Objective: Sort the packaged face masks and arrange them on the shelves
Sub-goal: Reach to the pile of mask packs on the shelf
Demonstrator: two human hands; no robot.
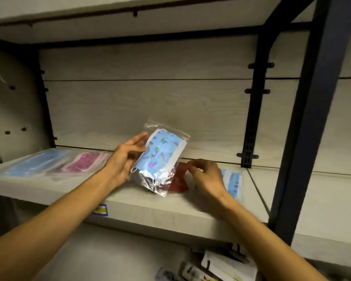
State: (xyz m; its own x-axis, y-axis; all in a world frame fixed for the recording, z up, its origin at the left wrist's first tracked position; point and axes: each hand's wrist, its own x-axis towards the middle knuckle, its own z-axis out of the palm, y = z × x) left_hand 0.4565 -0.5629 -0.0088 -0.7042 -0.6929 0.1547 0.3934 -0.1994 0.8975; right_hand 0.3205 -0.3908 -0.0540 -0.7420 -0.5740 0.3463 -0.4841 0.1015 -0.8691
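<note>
My left hand (123, 159) holds a clear bag with a light-blue patterned face mask (160, 153), tilted up above the shelf board (142, 207). Under that bag more clear plastic with something dark shows. My right hand (206, 177) pinches the edge of a red packaged mask (178, 180) lying on the shelf. On the shelf's left lie a plain blue mask pack (34, 163) and a pink patterned pack (85, 162). A blue-and-white patterned pack (232, 181) lies just right of my right hand, partly hidden by it.
A dark metal upright (310, 122) stands at the right, with a bracket rail (251, 126) against the wooden back panel. Another shelf board runs overhead. Below the shelf, more packaged items (215, 268) lie loose. A blue-yellow label (101, 209) is on the shelf's front edge.
</note>
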